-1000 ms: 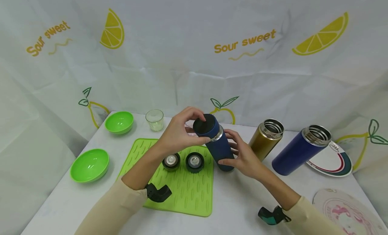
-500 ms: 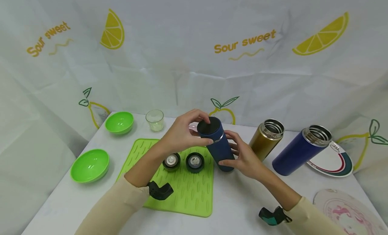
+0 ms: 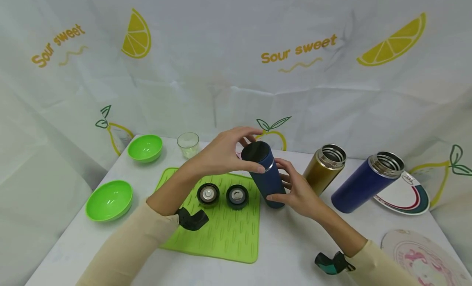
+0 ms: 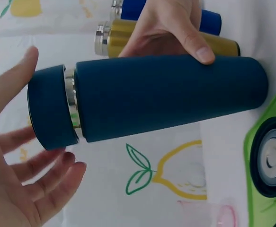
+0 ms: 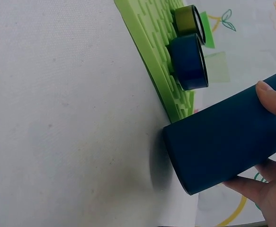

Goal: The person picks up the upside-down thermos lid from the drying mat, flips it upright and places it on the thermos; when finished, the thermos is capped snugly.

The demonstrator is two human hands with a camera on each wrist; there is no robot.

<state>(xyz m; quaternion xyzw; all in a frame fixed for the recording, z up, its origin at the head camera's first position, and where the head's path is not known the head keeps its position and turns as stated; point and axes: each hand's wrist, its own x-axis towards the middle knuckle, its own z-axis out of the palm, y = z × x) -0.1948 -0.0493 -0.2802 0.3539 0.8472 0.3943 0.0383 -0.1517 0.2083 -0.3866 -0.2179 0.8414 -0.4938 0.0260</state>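
A dark blue thermos flask point(image 3: 268, 187) stands slightly tilted in the head view, and my right hand point(image 3: 299, 192) grips its body from the right. On its top sits a blue lid point(image 3: 258, 152) with a black face. A thin steel collar point(image 4: 72, 97) shows between lid and body in the left wrist view. My left hand point(image 3: 226, 154) is spread around the lid, thumb at its near edge and fingers loosely bent. To the left, two upturned lids lie on a green mat point(image 3: 221, 237): a gold-rimmed lid point(image 3: 208, 194) and a dark lid point(image 3: 237, 197).
At the right stand a lidless gold flask point(image 3: 320, 173) and a lidless blue flask point(image 3: 359, 187). Beyond them lie a white plate point(image 3: 396, 194) and a round pink-printed mat point(image 3: 416, 253). Two green bowls point(image 3: 109, 200) and a glass point(image 3: 188, 146) are on the left.
The lid has straightened and sits lower, with less of the steel collar showing. My left fingers have lifted off its top and loosened. My right hand keeps its grip.
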